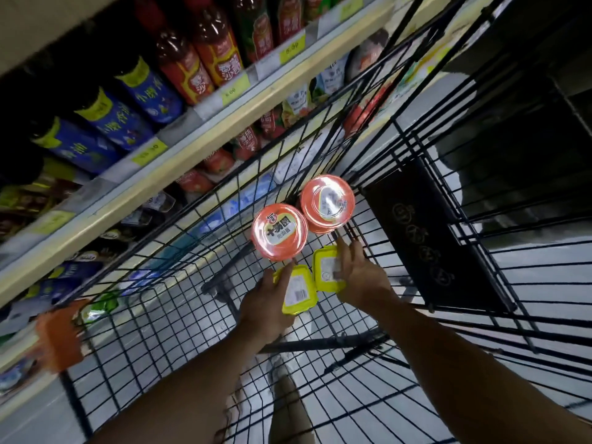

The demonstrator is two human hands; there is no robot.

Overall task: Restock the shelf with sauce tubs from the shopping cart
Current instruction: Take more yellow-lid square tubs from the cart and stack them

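Note:
Two round orange-lidded sauce tubs lie in the black wire shopping cart [179,318]: one tub [279,231] nearer me, a second tub [327,204] beyond it at the cart's far corner. Just below them sit two yellow rectangular tubs with white labels. My left hand [266,302] reaches in and its fingers lie on the left yellow tub [299,291]. My right hand [360,274] has its fingers over the right yellow tub [326,270], fingertips pointing at the far orange tub. Whether either hand grips its tub is unclear.
Shelves run along the left: bottles with red and blue labels on an upper shelf [198,145] with yellow price tags, red pouches and packets below. An orange cart handle piece [59,334] sits at the left rim. A black panel [426,235] hangs on the cart's right side.

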